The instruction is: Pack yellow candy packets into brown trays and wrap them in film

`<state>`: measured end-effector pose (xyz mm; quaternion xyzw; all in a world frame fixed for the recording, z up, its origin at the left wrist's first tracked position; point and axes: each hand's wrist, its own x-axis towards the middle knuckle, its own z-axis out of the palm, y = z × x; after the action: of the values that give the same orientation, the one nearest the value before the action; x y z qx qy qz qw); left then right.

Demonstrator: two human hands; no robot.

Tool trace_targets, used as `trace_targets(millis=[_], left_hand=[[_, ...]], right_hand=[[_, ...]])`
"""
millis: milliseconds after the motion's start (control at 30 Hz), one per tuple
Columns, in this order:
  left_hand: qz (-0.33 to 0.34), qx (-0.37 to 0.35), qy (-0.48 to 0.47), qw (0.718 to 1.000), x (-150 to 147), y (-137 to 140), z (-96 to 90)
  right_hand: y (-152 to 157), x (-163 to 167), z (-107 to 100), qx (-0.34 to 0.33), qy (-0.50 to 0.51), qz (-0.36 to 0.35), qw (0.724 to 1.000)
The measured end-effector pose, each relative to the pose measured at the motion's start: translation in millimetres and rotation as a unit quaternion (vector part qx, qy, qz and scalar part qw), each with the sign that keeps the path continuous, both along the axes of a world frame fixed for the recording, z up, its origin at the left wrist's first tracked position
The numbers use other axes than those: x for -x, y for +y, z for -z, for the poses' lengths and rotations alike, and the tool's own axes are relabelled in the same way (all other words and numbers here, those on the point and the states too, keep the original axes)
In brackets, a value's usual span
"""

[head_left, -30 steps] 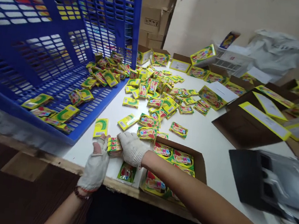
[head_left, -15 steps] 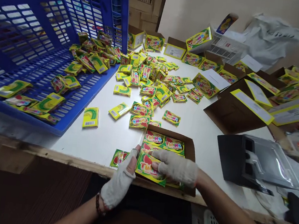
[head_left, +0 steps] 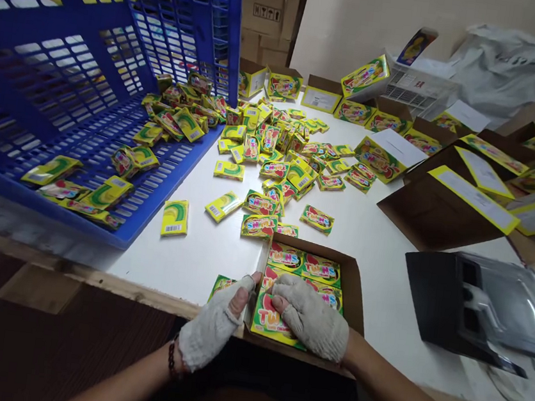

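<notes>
An open display box (head_left: 356, 294) with brown inner walls sits at the table's front edge, holding rows of flat yellow-green candy packs (head_left: 321, 268) printed "TWINS". My left hand (head_left: 215, 323), in a white fingerless glove, grips the box's left side, thumb up along the wall and other fingers mostly hidden. My right hand (head_left: 312, 318), gloved the same way, is inside the box with fingers curled and thumb against the front-left TWINS pack (head_left: 266, 319), which it partly covers. One loose pack (head_left: 222, 283) lies beside the box, partly behind my left hand.
A blue plastic crate (head_left: 134, 224) lies tipped at the left with packs inside. Loose packs (head_left: 275, 169) are heaped mid-table. Empty display boxes (head_left: 445, 208) stand along the back and right. A black and clear plastic item (head_left: 468, 300) is at the right. The wooden table edge (head_left: 141, 292) runs in front.
The front-left pack has gone from raised and tilted to lying lower in the box under my right hand. My left hand stays at the box's side. The view has shifted slightly left.
</notes>
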<state>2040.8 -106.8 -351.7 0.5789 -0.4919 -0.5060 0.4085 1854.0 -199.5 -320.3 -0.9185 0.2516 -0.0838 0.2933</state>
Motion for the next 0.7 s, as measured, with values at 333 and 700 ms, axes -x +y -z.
trace_targets(millis=[333,700], left_hand=[[-0.188,0.058,-0.39,0.9,-83.4,-130.3,-8.8],[-0.299,0.042,-0.018,0.953,-102.3,-108.6,-13.5]], right_hand=[[-61.1,-59.3,-62.0,0.159,0.074,0.046,0.983],[-105.5,-159.1,-32.0,0.207,0.368,0.007,0.906]])
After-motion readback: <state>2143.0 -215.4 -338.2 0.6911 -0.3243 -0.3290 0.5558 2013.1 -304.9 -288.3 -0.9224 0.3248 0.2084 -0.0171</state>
